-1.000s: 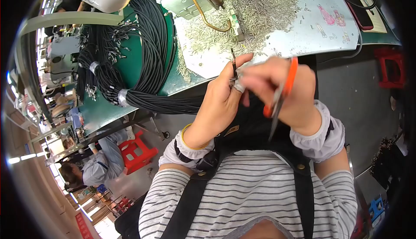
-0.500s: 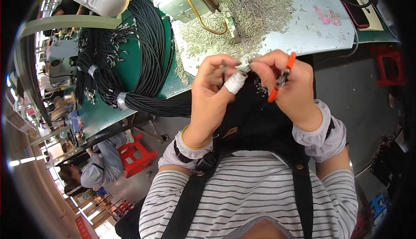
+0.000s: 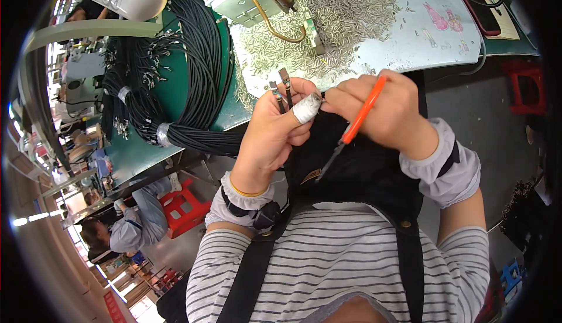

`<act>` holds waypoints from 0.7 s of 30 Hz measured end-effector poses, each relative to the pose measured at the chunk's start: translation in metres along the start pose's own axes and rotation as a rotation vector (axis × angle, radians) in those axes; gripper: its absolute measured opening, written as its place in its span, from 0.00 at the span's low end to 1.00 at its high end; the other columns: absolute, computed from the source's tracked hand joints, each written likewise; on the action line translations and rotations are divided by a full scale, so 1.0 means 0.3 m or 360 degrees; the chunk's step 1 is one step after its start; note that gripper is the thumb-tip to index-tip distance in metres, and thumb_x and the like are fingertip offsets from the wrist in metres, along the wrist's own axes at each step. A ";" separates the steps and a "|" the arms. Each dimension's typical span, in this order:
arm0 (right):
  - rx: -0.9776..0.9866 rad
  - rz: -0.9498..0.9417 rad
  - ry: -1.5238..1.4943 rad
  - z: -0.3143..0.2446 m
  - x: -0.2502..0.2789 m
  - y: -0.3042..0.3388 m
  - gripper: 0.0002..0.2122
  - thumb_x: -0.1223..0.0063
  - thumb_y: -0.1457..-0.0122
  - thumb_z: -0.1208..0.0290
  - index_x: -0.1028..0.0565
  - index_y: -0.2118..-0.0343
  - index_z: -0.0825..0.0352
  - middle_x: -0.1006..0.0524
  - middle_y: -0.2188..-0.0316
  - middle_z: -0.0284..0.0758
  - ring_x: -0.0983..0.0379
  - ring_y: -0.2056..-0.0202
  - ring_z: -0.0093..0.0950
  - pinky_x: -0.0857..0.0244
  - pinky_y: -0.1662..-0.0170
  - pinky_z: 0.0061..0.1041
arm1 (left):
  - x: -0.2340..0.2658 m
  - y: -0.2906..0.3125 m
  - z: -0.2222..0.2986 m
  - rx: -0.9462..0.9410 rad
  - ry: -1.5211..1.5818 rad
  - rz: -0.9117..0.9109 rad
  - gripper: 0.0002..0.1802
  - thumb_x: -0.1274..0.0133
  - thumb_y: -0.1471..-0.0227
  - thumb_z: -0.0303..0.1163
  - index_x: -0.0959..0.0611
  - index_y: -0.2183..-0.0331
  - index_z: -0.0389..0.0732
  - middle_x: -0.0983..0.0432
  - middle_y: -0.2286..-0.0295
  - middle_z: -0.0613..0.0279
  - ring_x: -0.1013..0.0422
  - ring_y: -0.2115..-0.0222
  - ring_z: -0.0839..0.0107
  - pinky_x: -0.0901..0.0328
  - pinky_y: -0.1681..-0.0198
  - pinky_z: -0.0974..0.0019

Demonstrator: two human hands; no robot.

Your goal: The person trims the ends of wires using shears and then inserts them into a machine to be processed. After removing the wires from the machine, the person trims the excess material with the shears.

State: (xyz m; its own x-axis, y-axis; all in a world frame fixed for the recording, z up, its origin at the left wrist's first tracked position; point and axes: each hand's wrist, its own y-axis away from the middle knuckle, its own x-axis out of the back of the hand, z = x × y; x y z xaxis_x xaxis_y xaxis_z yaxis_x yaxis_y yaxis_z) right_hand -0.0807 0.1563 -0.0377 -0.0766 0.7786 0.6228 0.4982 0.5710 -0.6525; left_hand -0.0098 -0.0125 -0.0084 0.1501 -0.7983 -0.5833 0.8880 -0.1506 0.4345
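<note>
Far left on the green bench (image 3: 137,153) lies a thick bundle of black cables (image 3: 193,71), taped together, running up and away from the person. Next to it a white sheet carries a heap of small metal pins (image 3: 328,19), well apart from both hands.

The left hand (image 3: 275,133) is raised in front of the chest, its fingers pinching thin black wires (image 3: 282,92) whose metal-tipped ends stand nearly upright above the thumb. The forefinger wears a wrap of white tape (image 3: 306,107).

Just to the right, touching it fingertip to fingertip, the right hand (image 3: 389,112) has its fingers curled shut around orange-handled scissors (image 3: 354,127). Their long axis slants from upper right, by the knuckles, down to lower left, where the dark blades point toward the black apron (image 3: 363,171). The right thumb and forefinger seem to nip something tiny at the taped finger; what it is cannot be told.

So the wire ends lie up and left of the meeting fingertips, nearer the left hand.
</note>
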 end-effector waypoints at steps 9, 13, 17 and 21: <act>0.0351 -0.0018 0.0181 0.022 0.035 -0.019 0.11 0.42 0.63 0.72 0.26 0.72 0.61 0.33 0.88 0.23 0.38 0.87 0.17 0.51 0.85 0.15 | 0.002 0.007 0.023 0.0037 -0.0303 0.0181 0.10 0.47 0.58 0.21 0.27 0.69 0.36 0.33 0.80 0.70 0.47 0.88 0.88 0.55 0.87 0.82; 0.0362 0.0091 0.0258 -0.004 0.026 -0.011 0.10 0.43 0.61 0.74 0.26 0.72 0.63 0.33 0.88 0.23 0.39 0.88 0.16 0.52 0.85 0.14 | 0.009 0.011 0.012 -0.0008 -0.0189 0.0101 0.10 0.48 0.59 0.20 0.27 0.69 0.36 0.33 0.80 0.70 0.46 0.87 0.88 0.54 0.87 0.82; 0.0151 0.0104 0.0152 -0.036 0.023 0.006 0.10 0.44 0.62 0.79 0.27 0.72 0.65 0.31 0.86 0.25 0.37 0.88 0.17 0.50 0.85 0.14 | -0.008 -0.002 -0.051 -0.0916 -0.1109 0.0262 0.09 0.48 0.58 0.21 0.27 0.69 0.36 0.34 0.80 0.71 0.48 0.87 0.88 0.55 0.87 0.82; -0.0132 0.0398 -0.0385 -0.048 -0.018 0.002 0.11 0.44 0.63 0.84 0.27 0.72 0.67 0.28 0.84 0.29 0.35 0.87 0.18 0.45 0.83 0.14 | -0.051 0.002 -0.070 -0.1186 -0.1281 0.0447 0.08 0.48 0.58 0.20 0.27 0.70 0.36 0.34 0.80 0.72 0.47 0.86 0.88 0.55 0.86 0.82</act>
State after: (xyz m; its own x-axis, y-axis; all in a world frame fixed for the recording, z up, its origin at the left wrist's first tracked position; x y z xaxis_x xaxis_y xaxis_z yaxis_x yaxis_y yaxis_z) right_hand -0.0675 0.1488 -0.0353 -0.1409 0.9364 0.3214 0.5952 0.3396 -0.7283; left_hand -0.0025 0.0120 -0.0136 0.3007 -0.9328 0.1988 0.9451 0.2634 -0.1937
